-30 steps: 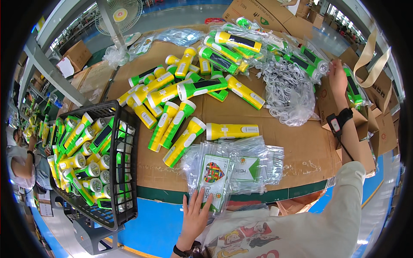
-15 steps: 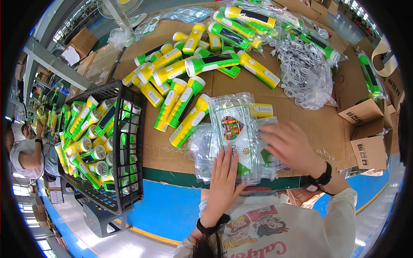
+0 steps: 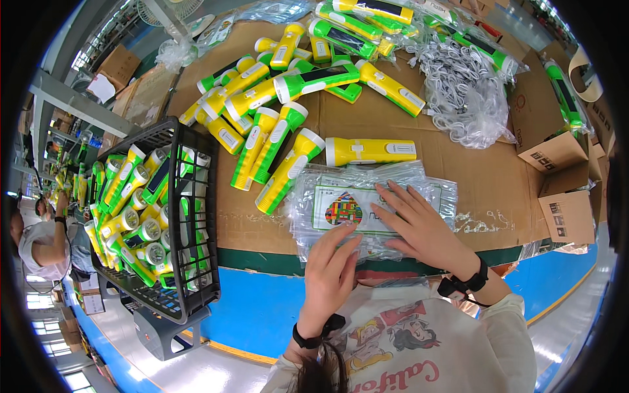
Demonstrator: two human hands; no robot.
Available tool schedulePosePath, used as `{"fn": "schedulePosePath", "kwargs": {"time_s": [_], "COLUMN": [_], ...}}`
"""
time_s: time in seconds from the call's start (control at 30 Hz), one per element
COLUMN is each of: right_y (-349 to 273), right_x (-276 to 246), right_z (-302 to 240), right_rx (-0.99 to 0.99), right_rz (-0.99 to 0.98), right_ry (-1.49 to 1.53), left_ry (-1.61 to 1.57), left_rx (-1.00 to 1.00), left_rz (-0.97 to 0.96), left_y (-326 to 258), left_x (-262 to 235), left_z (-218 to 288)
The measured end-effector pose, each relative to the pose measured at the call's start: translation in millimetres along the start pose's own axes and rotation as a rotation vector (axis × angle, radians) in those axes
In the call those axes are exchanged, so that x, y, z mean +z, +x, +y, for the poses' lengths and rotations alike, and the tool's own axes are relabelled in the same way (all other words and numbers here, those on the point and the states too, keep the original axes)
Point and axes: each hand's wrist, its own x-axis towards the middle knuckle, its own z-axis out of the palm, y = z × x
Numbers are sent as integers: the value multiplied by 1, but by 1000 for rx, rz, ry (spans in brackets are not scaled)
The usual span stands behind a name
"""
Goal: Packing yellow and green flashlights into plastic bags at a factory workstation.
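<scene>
A stack of clear plastic bags with a printed insert (image 3: 327,208) lies flat at the table's near edge, the insert lengthwise from left to right. My right hand (image 3: 422,229) rests palm down on its right part, fingers spread. At the near left edge of the stack is my left hand (image 3: 329,275), its fingers bent and slightly apart, the tips touching the plastic. Just beyond the bags lies a yellow flashlight (image 3: 373,151), lens end to the left. More yellow and green flashlights (image 3: 288,157) are heaped farther left.
A black basket (image 3: 213,242) full of flashlights stands at the table's left edge. At the far right are a bag of white cables (image 3: 462,98) and open cardboard boxes (image 3: 567,216). Bagged flashlights (image 3: 367,16) lie at the back. Another person (image 3: 42,242) works at far left.
The printed bag has turned from upright to sideways and now lies flat on the stack. My right hand has come down onto it; my left has shifted toward me. The yellow flashlight behind is uncovered.
</scene>
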Motion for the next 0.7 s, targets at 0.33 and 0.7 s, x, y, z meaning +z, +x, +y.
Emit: {"fn": "schedulePosePath", "kwargs": {"time_s": [0.33,0.7], "right_y": [-9,9], "right_x": [21,26], "right_z": [-4,10], "right_rx": [-145,453], "right_rz": [98,454], "right_ry": [-43,836], "left_ry": [215,241], "left_rx": [29,3], "left_rz": [17,161], "left_y": [10,8], "left_x": [17,29], "left_z": [-18,-23]}}
